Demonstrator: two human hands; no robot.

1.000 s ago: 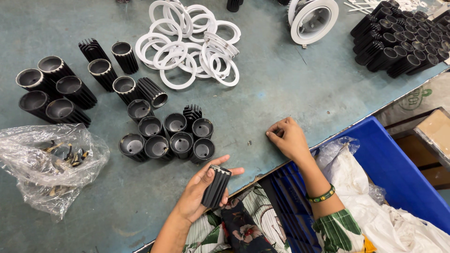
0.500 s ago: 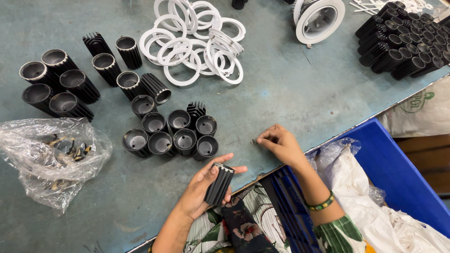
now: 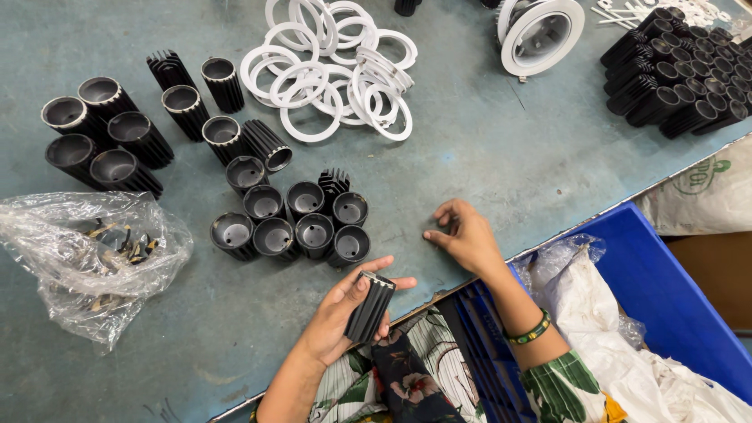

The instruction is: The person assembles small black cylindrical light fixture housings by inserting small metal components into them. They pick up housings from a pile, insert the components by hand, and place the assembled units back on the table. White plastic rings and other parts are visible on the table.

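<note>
— What do the hands have?
— The left hand (image 3: 337,317) grips one black finned cylinder (image 3: 370,307) at the table's (image 3: 486,149) near edge. The right hand (image 3: 464,235), curled, presses fingertips on the surface; I can't tell what it pinches.
— Progress?
— Ten cylinders (image 3: 294,219) stand grouped mid-table; white rings (image 3: 337,70) lie unused at the far edge.

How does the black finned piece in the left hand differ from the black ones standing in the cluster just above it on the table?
The finned cylinder lies tilted across the left hand, its ribbed side showing; the cluster of cylinders stands upright on the table, open mouths facing up. The held one is alone; the cluster's pieces are packed side by side. Both look alike: black, ribbed, similar size.
</note>
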